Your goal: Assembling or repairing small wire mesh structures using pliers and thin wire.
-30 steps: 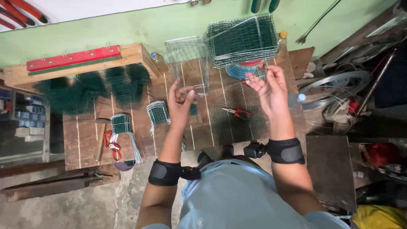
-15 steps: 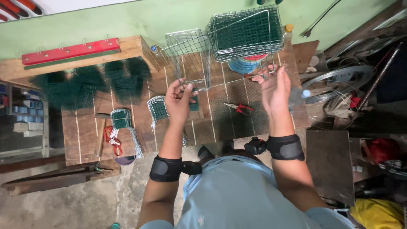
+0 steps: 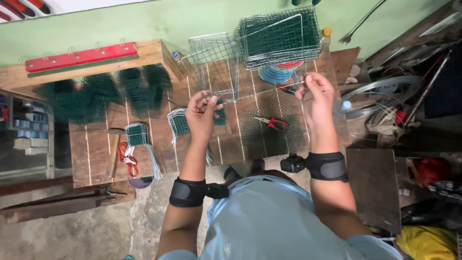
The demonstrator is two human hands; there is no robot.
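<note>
Lit evenly by soft, diffuse daylight, with only faint shadows under the workbench (image 3: 144,159). Bowed at the edges by wide-angle distortion. Slightly blurred around the left hand (image 3: 201,115) and right hand (image 3: 315,98); dim at far right.

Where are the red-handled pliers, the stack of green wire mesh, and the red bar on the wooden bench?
red-handled pliers (image 3: 272,123): head view, on the handles.
stack of green wire mesh (image 3: 281,37): head view, top panel's middle.
red bar (image 3: 82,56): head view, its middle.

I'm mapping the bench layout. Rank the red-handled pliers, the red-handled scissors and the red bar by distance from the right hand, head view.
1. Red-handled pliers, just below-left of the right hand.
2. Red-handled scissors, bench's left end.
3. Red bar, far left by the wall.
</note>
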